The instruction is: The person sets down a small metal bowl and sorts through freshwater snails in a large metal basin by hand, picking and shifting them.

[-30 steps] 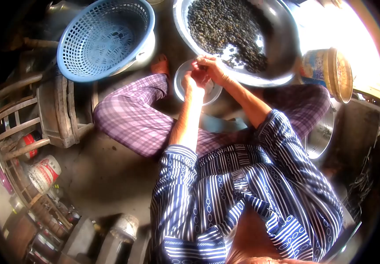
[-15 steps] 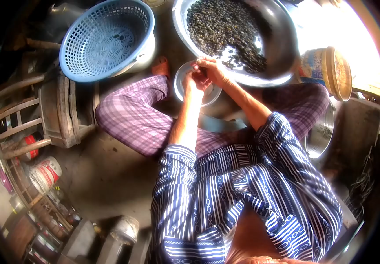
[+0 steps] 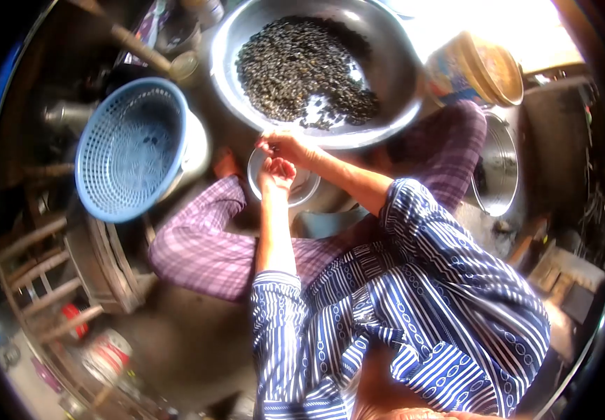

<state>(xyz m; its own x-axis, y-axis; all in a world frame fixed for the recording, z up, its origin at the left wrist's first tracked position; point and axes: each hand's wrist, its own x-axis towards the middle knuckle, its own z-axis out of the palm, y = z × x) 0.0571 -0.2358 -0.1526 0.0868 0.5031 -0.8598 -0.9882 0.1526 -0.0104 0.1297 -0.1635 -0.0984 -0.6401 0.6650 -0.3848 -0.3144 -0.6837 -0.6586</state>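
My left hand (image 3: 278, 175) is palm up with its fingers curled, over a small pale bowl (image 3: 307, 189) between my legs. Whatever lies in it is too small to make out. Just beyond it, my right hand (image 3: 287, 145) pinches its thumb and fingers together near the basin's front rim; what they hold is hidden. A wide metal basin (image 3: 395, 77) is in front of both hands. Many small dark shells (image 3: 285, 70) fill its left and middle, with bare metal showing at the right.
At left a blue plastic basket (image 3: 96, 157) rests on a white bucket (image 3: 196, 147), with a few dark bits inside. A yellowish bucket (image 3: 481, 70) and a metal pail (image 3: 505, 164) stand at right. A wooden chair (image 3: 43, 280) is at lower left.
The view has shifted, so the basin and basket appear further left. My right hand has moved off my left hand, toward the basin rim, and the left palm now shows more.
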